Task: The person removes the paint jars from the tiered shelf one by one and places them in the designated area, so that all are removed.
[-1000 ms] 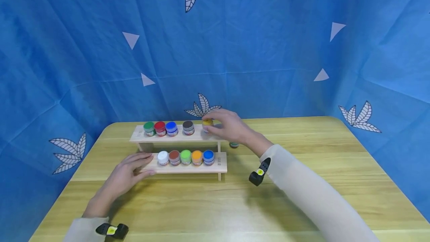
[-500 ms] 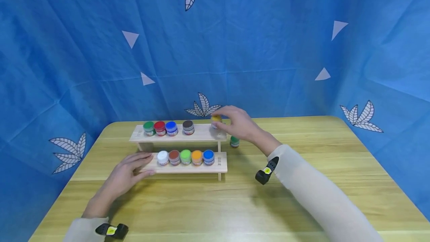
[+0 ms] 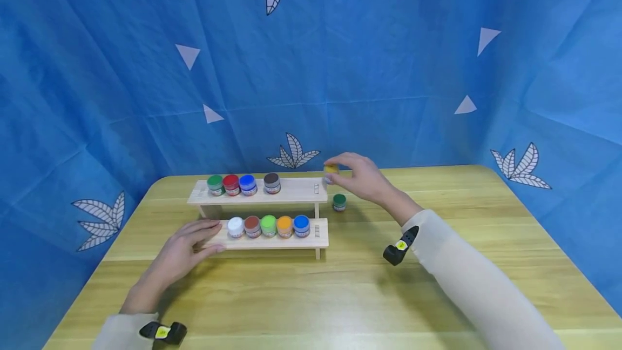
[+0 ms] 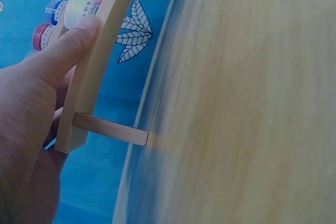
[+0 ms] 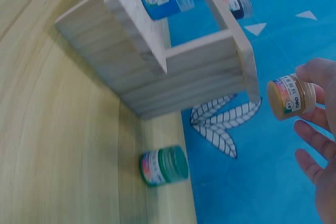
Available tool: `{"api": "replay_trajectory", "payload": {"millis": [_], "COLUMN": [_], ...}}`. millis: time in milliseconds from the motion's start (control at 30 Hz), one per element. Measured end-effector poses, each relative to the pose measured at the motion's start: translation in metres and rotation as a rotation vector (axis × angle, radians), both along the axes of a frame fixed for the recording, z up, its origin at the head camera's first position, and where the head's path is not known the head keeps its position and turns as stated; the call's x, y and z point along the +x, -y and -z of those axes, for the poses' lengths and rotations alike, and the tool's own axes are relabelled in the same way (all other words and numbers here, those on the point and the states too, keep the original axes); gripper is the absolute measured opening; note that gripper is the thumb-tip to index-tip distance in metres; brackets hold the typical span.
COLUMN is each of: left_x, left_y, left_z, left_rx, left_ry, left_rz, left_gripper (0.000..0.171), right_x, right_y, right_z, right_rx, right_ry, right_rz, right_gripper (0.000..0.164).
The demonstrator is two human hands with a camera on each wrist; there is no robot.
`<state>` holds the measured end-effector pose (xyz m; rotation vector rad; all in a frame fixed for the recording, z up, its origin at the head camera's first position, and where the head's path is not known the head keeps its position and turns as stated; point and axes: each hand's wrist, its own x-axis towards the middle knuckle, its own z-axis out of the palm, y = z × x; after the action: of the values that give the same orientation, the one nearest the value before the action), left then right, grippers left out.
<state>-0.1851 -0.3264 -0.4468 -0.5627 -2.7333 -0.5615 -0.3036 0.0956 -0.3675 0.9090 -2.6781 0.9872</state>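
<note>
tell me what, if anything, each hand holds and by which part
The right hand holds the yellow jar by its upper part. The left hand grips the lower wooden shelf by its left end.

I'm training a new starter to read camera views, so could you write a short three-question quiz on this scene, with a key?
1. Count: how many jars stand on the lower shelf?
2. True or false: the left hand grips the lower shelf near its left end.
3. Multiple choice: what colour is the jar held by the right hand? A) blue, B) yellow, C) red.

Key:
1. Five: white, reddish brown, light green, orange and blue.
2. True.
3. B.
</note>
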Motion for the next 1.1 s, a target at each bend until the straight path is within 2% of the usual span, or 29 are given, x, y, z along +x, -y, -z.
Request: {"api": "replay_trajectory", "payload": {"millis": [467, 667, 833, 1100], "left_x": [0.001, 0.001, 0.001, -0.002], "left_y": [-0.001, 0.000, 0.000, 0.001], "left_z": [-0.002, 0.000, 0.001, 0.002], "left_rx": [0.006, 0.008, 0.011, 0.013], "left_ry": [0.044, 0.029, 0.015, -0.050], "left_rz": [-0.021, -0.011, -0.002, 0.019], "left_gripper": [0.054, 0.054, 0.054, 0.053], "right_x": [-0.001, -0.002, -0.003, -0.004], "right_y": [-0.032, -0.040, -0.043, -0.047], "right_z": [0.017, 0.030, 0.039, 0.048], "right_rx": [-0.009, -0.012, -0.035, -0.077], "right_ry": [0.057, 0.096, 0.093, 0.123], "right_rz": [0.074, 0.079, 0.058, 0.051], "right_gripper": [0.038, 0.040, 0.038, 0.037]}}
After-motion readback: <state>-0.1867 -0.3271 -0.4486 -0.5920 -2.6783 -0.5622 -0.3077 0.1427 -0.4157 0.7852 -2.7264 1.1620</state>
